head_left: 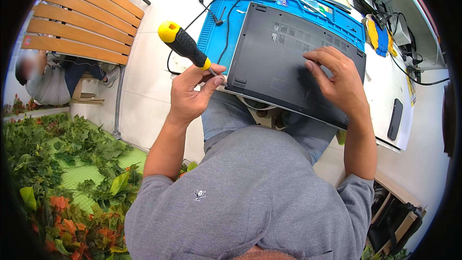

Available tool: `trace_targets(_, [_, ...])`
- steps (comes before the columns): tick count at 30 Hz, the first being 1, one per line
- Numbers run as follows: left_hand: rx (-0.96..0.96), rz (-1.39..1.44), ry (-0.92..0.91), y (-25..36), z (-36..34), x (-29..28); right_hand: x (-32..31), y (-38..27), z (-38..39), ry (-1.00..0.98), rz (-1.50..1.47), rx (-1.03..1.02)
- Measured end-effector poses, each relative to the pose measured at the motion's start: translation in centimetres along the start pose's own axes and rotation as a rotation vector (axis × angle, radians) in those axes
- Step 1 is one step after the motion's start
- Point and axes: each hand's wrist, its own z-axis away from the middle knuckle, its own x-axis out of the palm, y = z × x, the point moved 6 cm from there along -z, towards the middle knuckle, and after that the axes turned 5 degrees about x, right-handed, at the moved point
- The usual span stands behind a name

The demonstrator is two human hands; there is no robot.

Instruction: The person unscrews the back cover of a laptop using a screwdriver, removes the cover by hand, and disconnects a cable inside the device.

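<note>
A black laptop [284, 65] lay underside up, its vents toward the far side, on a blue mat [209, 38] — its near edge jutted out over the person's lap. At its near left corner, the left hand [190, 94] was closed, thumb against fingers, around the shaft of a screwdriver [185, 45], whose yellow and black handle leaned up toward the far left. The right hand [342, 82] was over the right part of the laptop, half open with fingers curved; whether its fingertips pinched anything small, I could not tell. A black cable plug [219, 21] rested on the mat, left of the laptop. To the right on the white desk [378, 84] were yellow and blue gloves [380, 38] — and, nearer, a black phone [395, 119]. Far left stood a slatted wooden bench [86, 17].
</note>
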Motion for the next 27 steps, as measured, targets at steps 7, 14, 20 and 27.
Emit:
trace_targets(7, [0.151,-0.063,-0.165,1.5,-1.2,0.0,1.4,-9.2,-4.0,0.038,-0.228,-0.267])
trace_targets(14, [0.251,-0.282,-0.130,2.0,-0.8,0.3,2.4,-15.6,-6.4,0.100,-0.359,-0.514])
trace_targets(20, [0.303,-0.406,0.066,2.4,0.1,0.2,4.2,-14.6,-8.6,-0.154,-0.705,-0.511])
trace_targets(27, [0.225,-0.314,0.099,1.9,-0.4,-0.3,4.8,-16.1,-8.4,-0.078,-0.626,-0.561])
